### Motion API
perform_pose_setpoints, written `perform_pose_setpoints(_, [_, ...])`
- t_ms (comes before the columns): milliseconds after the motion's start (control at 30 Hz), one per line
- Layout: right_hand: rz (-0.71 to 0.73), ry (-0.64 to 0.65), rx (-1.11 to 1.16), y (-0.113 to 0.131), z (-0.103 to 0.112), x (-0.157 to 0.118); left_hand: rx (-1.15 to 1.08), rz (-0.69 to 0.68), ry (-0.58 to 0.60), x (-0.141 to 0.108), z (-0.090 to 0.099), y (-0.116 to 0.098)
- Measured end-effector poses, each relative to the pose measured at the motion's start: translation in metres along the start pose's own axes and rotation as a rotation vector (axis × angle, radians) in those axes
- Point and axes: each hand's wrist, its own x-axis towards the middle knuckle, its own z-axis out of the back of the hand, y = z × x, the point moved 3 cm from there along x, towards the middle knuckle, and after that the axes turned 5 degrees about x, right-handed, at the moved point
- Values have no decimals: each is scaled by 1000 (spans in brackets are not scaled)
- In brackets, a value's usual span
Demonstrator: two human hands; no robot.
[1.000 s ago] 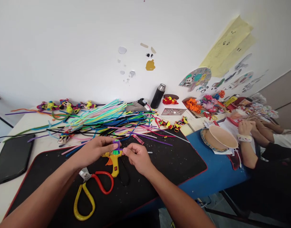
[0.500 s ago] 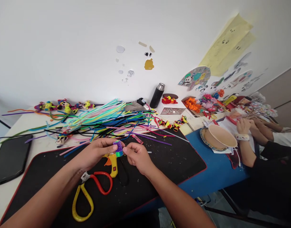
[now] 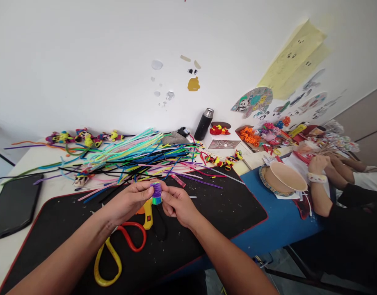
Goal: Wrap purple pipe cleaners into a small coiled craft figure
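Between my two hands, above the black mat (image 3: 188,233), is a small purple and green piece of coiled pipe cleaner (image 3: 156,192). My left hand (image 3: 134,198) pinches its left side with thumb and fingers. On its right side my right hand (image 3: 179,203) grips it with thumb and forefinger. Just below the hands lies a yellow glue gun (image 3: 148,216), its front part hidden by my left hand. Scissors with one red and one yellow handle (image 3: 110,262) rest on the mat under my left wrist, blades mostly covered.
Many loose pipe cleaners (image 3: 145,155) are heaped behind the mat. A black tablet (image 3: 14,207) lies at left, a black flask (image 3: 204,124) stands by the wall. At right, another person's hand (image 3: 318,164) works near a paper bowl (image 3: 285,177).
Both hands have shifted slightly right with the pipe-cleaner piece, and it has turned a little more upright. My right fingers have closed in against its side.
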Motion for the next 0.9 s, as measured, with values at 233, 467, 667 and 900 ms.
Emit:
perform_pose_setpoints(233, [-6,27,-38,-1,-5,-1,-127,17,34,2,-9,1])
perform_pose_setpoints(467, [33,-87,-10,2,-4,2,-49,34,-10,6,-10,3])
perform_pose_setpoints(667, [65,-151,-36,5,0,3,281,13,-150,2,-3,-13])
perform_pose_setpoints(900, [42,-137,-176,3,1,3,686,-12,-185,-5,0,-29])
